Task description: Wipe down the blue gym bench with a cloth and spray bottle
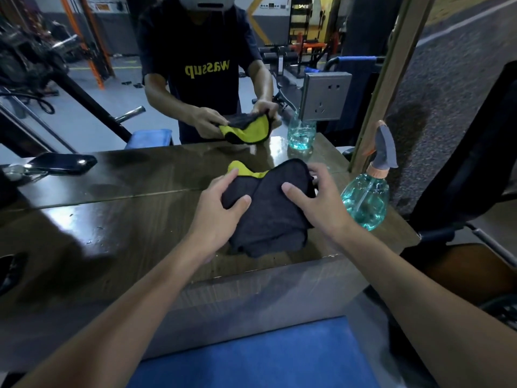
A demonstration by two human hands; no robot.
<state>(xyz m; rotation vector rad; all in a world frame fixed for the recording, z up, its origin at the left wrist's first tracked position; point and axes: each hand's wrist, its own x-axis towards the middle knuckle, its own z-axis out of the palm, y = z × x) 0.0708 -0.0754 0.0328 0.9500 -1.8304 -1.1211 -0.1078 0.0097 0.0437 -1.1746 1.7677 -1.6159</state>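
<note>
Both hands grip a dark grey cloth with a yellow underside [268,214], bunched on the glossy brown wooden ledge [112,225]. The left hand [221,208] clamps its left edge, thumb on top. The right hand [310,203] curls over its far right edge. 1 clear teal plastic spray bottle with a grey and orange trigger head [366,197] stands just right of the cloth. The blue padded gym bench [251,357] lies nearest, below the ledge.
</note>
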